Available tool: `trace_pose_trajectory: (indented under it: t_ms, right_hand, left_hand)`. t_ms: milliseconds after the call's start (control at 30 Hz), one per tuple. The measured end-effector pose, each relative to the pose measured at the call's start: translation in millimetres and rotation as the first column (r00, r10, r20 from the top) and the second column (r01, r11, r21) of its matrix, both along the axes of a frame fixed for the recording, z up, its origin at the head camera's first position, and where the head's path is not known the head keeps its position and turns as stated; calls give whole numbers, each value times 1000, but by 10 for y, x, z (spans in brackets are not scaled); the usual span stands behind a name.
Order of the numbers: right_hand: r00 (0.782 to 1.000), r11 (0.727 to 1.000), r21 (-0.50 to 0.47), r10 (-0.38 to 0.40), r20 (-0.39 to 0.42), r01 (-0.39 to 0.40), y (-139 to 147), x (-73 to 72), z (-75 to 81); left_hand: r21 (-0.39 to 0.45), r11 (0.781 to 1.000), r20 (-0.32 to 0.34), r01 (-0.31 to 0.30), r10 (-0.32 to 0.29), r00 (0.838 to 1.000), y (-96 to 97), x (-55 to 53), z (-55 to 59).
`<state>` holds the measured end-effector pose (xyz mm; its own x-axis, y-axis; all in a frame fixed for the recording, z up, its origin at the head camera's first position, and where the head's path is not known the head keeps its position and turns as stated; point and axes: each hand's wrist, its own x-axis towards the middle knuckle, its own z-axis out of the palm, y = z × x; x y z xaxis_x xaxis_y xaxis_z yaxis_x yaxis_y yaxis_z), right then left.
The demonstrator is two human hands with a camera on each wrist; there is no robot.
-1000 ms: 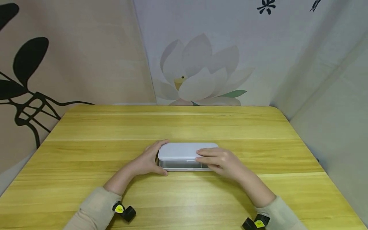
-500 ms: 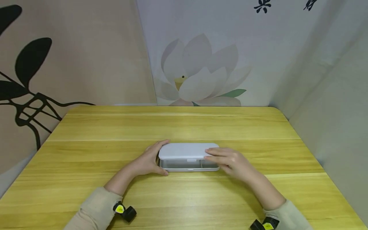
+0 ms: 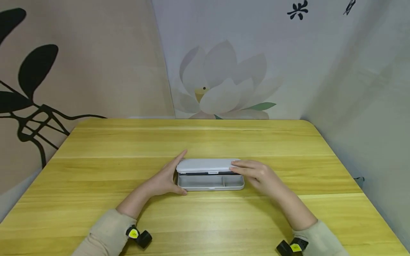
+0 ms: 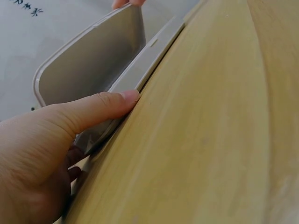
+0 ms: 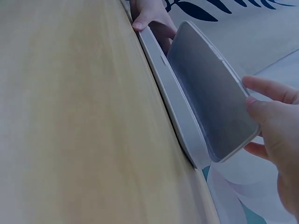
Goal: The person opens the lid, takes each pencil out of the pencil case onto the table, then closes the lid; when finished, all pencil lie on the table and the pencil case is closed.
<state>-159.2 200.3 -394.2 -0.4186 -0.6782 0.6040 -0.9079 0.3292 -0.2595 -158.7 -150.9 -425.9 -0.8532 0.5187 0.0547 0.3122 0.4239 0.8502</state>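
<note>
A white pencil case [image 3: 200, 182] lies lengthwise on the table, its hinged lid [image 3: 203, 164] tilted up toward the back. Inside, the base shows a long compartment and a shorter one at the right, split by a divider. My left hand [image 3: 164, 180] holds the left end of the base. In the left wrist view its thumb [image 4: 105, 107] presses the front wall, while the other fingers are mostly hidden behind the case. With thumb and fingers, my right hand [image 3: 259, 174] pinches the right part of the lid's raised edge, as the right wrist view shows.
The wooden table [image 3: 208, 220] extends around the case on all sides. Behind it hangs a pale cloth [image 3: 230, 28] printed with a lotus flower. Each sleeve carries a small black wrist camera [image 3: 143, 239].
The lid has swung further up and back, showing more of the compartments. My right hand has shifted right along the lid and risen with it. My left hand stays at the left end.
</note>
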Motion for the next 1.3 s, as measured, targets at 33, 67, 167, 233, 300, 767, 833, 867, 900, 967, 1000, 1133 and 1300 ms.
trace_pose_trajectory:
  t_ms: [33,67,167,233,300,767,833,867,900,967,1000,1133,1300]
  right_hand:
    - [1000,1000,-6,-1,-1,1,-6,-11,3]
    - [1000,1000,-11,-5,-3,5,-12,-22,8]
    - [1000,999,-31,-17,-2,17,-31,-46,36]
    - [1000,999,-43,-26,-9,26,-44,-59,52]
    - [1000,998,-60,-29,-8,29,-58,-69,71]
    - [952,985,-82,-126,279,154,-105,-181,85]
    - [936,983,-66,-143,322,173,-100,-179,78]
    - [928,982,-61,-151,340,181,-97,-176,74]
    - [922,981,-57,-155,354,187,-97,-176,69]
    - [911,979,-57,-161,379,197,-98,-183,53]
    - [905,978,-58,-163,394,201,-100,-189,45]
    - [874,972,-42,-188,448,231,-115,-217,28]
    - [822,959,13,-250,512,284,-137,-276,18]
  left_hand:
    - [11,1000,-2,4,-4,1000,-2,1,-2]
    - [22,1000,-6,8,-7,1000,-1,1,-4]
    - [44,999,-7,11,-11,1000,1,0,-6]
    - [49,999,-5,8,-8,1000,2,0,-6]
    - [51,999,3,3,-3,1000,2,0,-5]
    - [15,999,48,-44,44,998,-30,41,-5]
    - [24,999,48,-41,40,998,-33,43,-3]
    - [27,999,49,-40,39,998,-33,45,-2]
    - [30,999,48,-38,36,998,-34,46,0]
    - [29,999,44,-35,34,998,-36,49,4]
    - [30,999,42,-33,32,999,-36,52,7]
    - [29,999,32,-27,26,999,-40,62,13]
    - [40,999,18,-19,18,1000,-42,67,9]
